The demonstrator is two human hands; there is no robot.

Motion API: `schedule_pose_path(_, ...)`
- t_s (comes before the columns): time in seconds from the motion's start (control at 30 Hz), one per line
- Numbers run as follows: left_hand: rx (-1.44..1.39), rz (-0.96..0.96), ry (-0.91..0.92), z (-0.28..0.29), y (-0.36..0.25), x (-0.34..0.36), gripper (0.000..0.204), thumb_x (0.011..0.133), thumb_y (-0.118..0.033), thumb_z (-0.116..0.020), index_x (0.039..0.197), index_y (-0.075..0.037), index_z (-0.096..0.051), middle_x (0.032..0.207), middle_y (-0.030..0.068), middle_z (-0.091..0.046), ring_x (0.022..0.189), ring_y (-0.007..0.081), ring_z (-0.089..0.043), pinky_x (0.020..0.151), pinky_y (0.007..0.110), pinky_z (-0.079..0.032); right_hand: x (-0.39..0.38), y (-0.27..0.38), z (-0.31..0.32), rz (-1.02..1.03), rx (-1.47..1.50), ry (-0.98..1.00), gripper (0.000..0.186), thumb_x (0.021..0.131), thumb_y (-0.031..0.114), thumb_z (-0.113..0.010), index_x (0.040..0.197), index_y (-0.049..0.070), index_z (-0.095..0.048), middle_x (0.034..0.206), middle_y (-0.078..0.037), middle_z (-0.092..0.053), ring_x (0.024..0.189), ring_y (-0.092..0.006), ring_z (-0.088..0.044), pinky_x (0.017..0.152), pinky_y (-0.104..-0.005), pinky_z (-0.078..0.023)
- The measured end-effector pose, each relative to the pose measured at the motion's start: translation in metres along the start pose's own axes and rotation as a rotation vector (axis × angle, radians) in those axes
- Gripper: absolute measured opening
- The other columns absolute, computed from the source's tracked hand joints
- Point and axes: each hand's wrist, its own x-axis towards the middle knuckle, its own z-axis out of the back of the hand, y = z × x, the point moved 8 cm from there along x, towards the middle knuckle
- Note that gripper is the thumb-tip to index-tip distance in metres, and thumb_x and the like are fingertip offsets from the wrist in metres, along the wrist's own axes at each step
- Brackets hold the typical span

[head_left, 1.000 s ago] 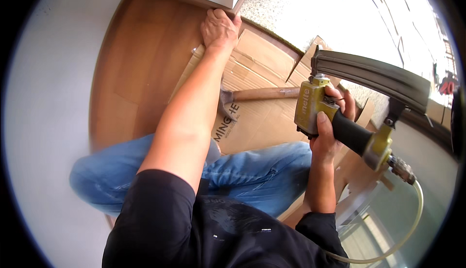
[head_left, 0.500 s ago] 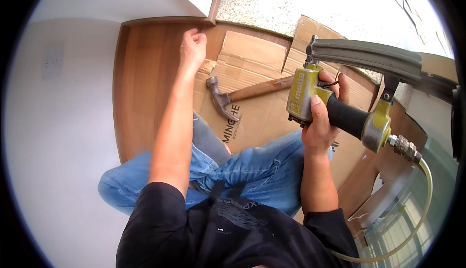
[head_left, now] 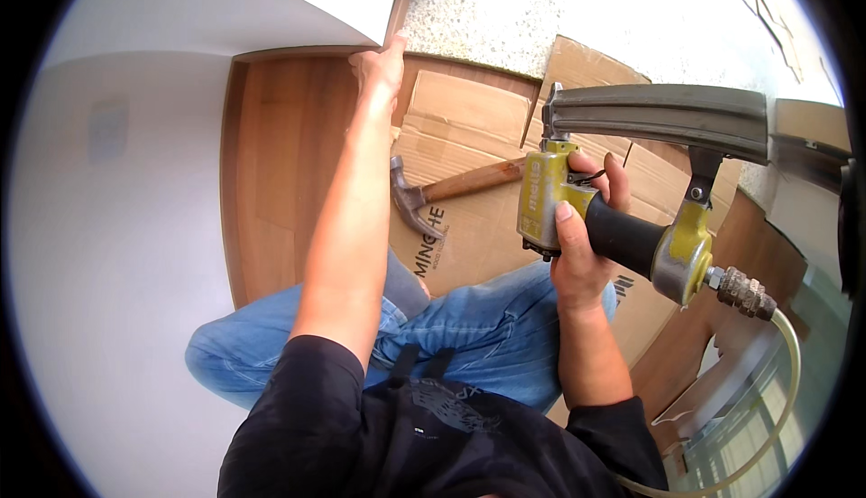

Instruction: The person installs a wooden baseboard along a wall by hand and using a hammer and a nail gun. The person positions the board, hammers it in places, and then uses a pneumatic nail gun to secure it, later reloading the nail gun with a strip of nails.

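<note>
Left hand, change: half a second ago held over the floorboards (head_left: 284, 173), clear of the trim; now the left hand (head_left: 377, 72) is set against the wooden skirting (head_left: 302, 51) at its corner, toward 11 o'clock.
Left fingers: thumb extended along the trim end; whether anything is pinched cannot be told.
Right hand: nail gun (head_left: 546, 187) gripped by the right hand (head_left: 582, 268) at 3 o'clock, thumb pressed on the yellow body, other fingers wrapped behind, two tips showing near the trigger.
Nail gun, change: shifted leftward over the hammer (head_left: 478, 180); more of the handle is now covered.
Magazine: long grey magazine (head_left: 663, 112) carried on the gun, toward 2 o'clock; closed sides seen, contents hidden.
Carton: cardboard (head_left: 474, 227) laid flat, hammer rested on it near the dial's centre, head leftmost, handle run toward 3 o'clock.
Hose: pale hose (head_left: 794, 354) joined by a metal coupling (head_left: 744, 292), toward 4 o'clock.
Slab: speckled slab (head_left: 487, 6) seen at 12 to 1 o'clock, beyond the floor edge.
Legs: folded in blue jeans (head_left: 478, 322), 6 o'clock.
</note>
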Motion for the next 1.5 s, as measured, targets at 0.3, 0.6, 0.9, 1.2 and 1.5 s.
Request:
schedule_pose_path(0.3, 0.221, 0.036, -0.022, 0.026, 0.002, -0.004, 0.097, 0.099, -0.058, -0.061, 0.143, 0.024, -0.035, 0.15, 0.0424, -0.042, 0.141, 0.0472, -0.048, 0.117, 0.05, -0.042, -0.002, -0.001, -0.003, 0.0, 0.008, -0.001, 0.072, 0.094, 0.003, -0.065, 0.16, 0.001, -0.035, 0.144, -0.019, -0.057, 0.135, -0.0282, -0.053, 0.118, -0.0469, -0.038)
schedule_pose_path(0.6, 0.868, -0.643, 0.268, -0.03, -0.116, -0.098, 0.041, 0.1, -0.013, -0.053, 0.134, 0.01, -0.056, 0.142, 0.0309, -0.052, 0.111, 0.0404, -0.071, 0.098, 0.049, -0.059, -0.003, 0.0, 0.001, -0.026, -0.013, -0.016, 0.075, 0.095, 0.009, -0.065, 0.162, 0.004, -0.032, 0.146, -0.02, -0.053, 0.136, -0.0286, -0.05, 0.119, -0.0477, -0.039)
schedule_pose_path(0.9, 1.347, -0.688, 0.31, -0.043, -0.101, -0.046, 0.043, 0.092, -0.017, -0.064, 0.129, 0.005, -0.067, 0.159, 0.0319, -0.042, 0.104, 0.0382, -0.076, 0.083, 0.049, -0.064, -0.001, 0.002, -0.001, 0.002, 0.053, -0.033, 0.072, 0.096, 0.006, -0.066, 0.161, 0.001, -0.035, 0.145, -0.019, -0.056, 0.135, -0.0279, -0.053, 0.117, -0.0466, -0.041)
schedule_pose_path(1.2, 0.78, -0.732, 0.239, -0.009, -0.097, -0.104, 0.02, 0.098, -0.014, -0.055, 0.113, -0.003, -0.064, 0.13, 0.0203, -0.063, 0.106, 0.04, -0.07, 0.088, 0.05, -0.058, -0.001, -0.002, 0.001, -0.024, 0.034, -0.007, 0.074, 0.096, 0.007, -0.065, 0.162, 0.004, -0.033, 0.147, -0.018, -0.053, 0.137, -0.0284, -0.05, 0.119, -0.0472, -0.039)
schedule_pose_path(1.5, 0.514, -0.599, 0.114, 0.028, -0.041, -0.143, 0.027, 0.1, -0.019, -0.056, 0.123, -0.005, -0.06, 0.124, 0.0186, -0.065, 0.105, 0.0432, -0.069, 0.09, 0.053, -0.057, -0.004, 0.0, -0.006, -0.018, 0.039, 0.058, 0.075, 0.096, 0.005, -0.064, 0.163, 0.004, -0.03, 0.149, -0.018, -0.052, 0.139, -0.0287, -0.048, 0.121, -0.0476, -0.035)
